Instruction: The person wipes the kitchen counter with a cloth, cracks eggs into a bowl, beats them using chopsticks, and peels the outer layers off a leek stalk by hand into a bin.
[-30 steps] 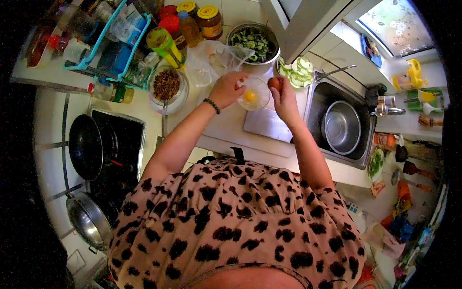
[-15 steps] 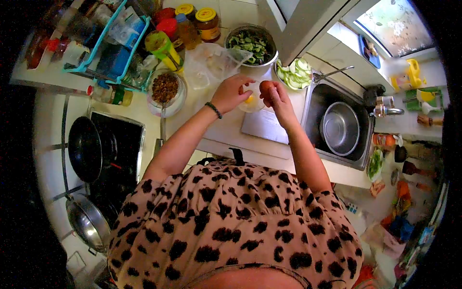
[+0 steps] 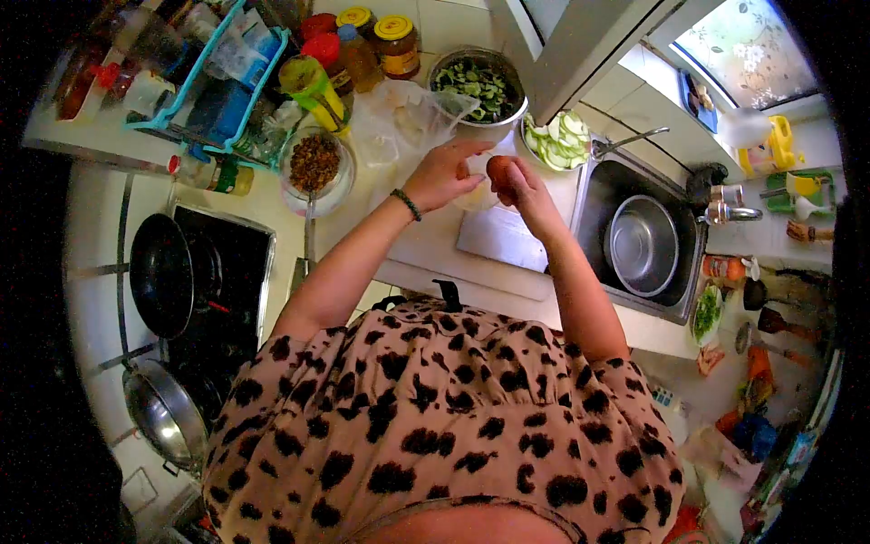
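Note:
A brown egg (image 3: 499,169) is gripped in the fingers of my right hand (image 3: 523,188). My left hand (image 3: 444,175) is just left of it, fingers stretched out and apart, with nothing visible in them. Below both hands stands a small clear bowl (image 3: 473,200), partly covered by them, so its contents hardly show. A wide metal blade, like a cleaver (image 3: 504,238), lies flat nearest me, on a pale cutting board (image 3: 435,274).
Behind my hands are a crumpled plastic bag (image 3: 381,127), a metal bowl of chopped greens (image 3: 523,114) and a plate of sliced pale-green vegetable (image 3: 555,142). A sink (image 3: 594,263) is at right, a bowl of brown crumbly food (image 3: 314,163) and a stove (image 3: 240,272) at left.
My left hand has shifted slightly right and its fingers have straightened, covering the yolk seen earlier in the clear bowl. My right hand still holds the egg, turned a little.

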A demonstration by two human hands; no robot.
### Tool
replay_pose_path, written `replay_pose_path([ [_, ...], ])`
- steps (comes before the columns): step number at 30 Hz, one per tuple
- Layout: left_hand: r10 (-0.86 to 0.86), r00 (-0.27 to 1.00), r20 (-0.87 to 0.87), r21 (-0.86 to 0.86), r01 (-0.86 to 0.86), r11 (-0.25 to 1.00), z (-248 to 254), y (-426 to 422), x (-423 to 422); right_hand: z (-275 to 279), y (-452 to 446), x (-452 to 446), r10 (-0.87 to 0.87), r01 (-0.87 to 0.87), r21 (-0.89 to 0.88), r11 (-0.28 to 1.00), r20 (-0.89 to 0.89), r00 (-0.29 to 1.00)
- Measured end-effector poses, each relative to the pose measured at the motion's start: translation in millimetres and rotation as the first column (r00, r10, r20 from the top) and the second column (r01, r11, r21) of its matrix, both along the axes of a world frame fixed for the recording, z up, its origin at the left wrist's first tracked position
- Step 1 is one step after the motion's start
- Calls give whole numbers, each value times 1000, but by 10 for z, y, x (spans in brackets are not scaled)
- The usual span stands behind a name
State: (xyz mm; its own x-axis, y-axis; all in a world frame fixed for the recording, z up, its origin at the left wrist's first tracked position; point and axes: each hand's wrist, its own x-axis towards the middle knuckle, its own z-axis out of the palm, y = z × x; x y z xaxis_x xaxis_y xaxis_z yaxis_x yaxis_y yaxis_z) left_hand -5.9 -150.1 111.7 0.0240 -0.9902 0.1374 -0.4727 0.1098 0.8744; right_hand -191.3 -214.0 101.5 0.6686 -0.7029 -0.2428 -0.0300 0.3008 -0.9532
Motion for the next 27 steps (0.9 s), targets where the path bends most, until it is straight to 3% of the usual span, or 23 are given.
replay_pose_path([
  [2, -65, 994, -83, -45, 62, 997, 115, -56, -11, -60, -68, 12, 51, -54, 55, 997, 43, 998],
  [4, -123, 992, 19, -9, 123, 992, 144, -95, 2, -35, -80, 49, 96, -105, 111, 988, 87, 992],
  [7, -102, 994, 39, 13, 102, 995, 133, -88, 18, -26, -98, 82, 85, -85, 93, 992, 10, 996],
  [10, -45, 999, 24, -72, 46, 996, -49, -119, 3, -33, -150, 110, 227, -225, 30, 974, -77, 971],
  [12, 8, 1000, 14, -23, -8, 1000, -103, -101, -7, 4, -140, 153, 150, -194, -219, 956, -205, 967],
  [13, 60, 998, 7, 25, -60, 998, -95, -93, -17, 20, -123, 159, 149, -194, -220, 956, -205, 967],
  [15, 110, 993, 39, 13, -111, 994, -103, -84, -40, 49, -71, 152, 61, -165, -602, 781, -190, 980],
  [20, 176, 981, 81, 52, -180, 982, -206, -100, -79, 68, -73, 198, 25, -161, -606, 779, -227, 974],
  [23, 184, 980, 72, -25, -183, 983, -291, -154, -113, 58, -61, 215, -31, -181, -698, 693, -280, 959],
  [25, 186, 981, 54, -86, -181, 980, -313, -194, -115, -38, -83, 247, -79, -63, -793, 606, -140, 987],
  [27, 161, 985, 69, -43, -158, 987, -335, -217, -62, -84, -150, 216, -102, -111, -827, 551, -198, 975],
])
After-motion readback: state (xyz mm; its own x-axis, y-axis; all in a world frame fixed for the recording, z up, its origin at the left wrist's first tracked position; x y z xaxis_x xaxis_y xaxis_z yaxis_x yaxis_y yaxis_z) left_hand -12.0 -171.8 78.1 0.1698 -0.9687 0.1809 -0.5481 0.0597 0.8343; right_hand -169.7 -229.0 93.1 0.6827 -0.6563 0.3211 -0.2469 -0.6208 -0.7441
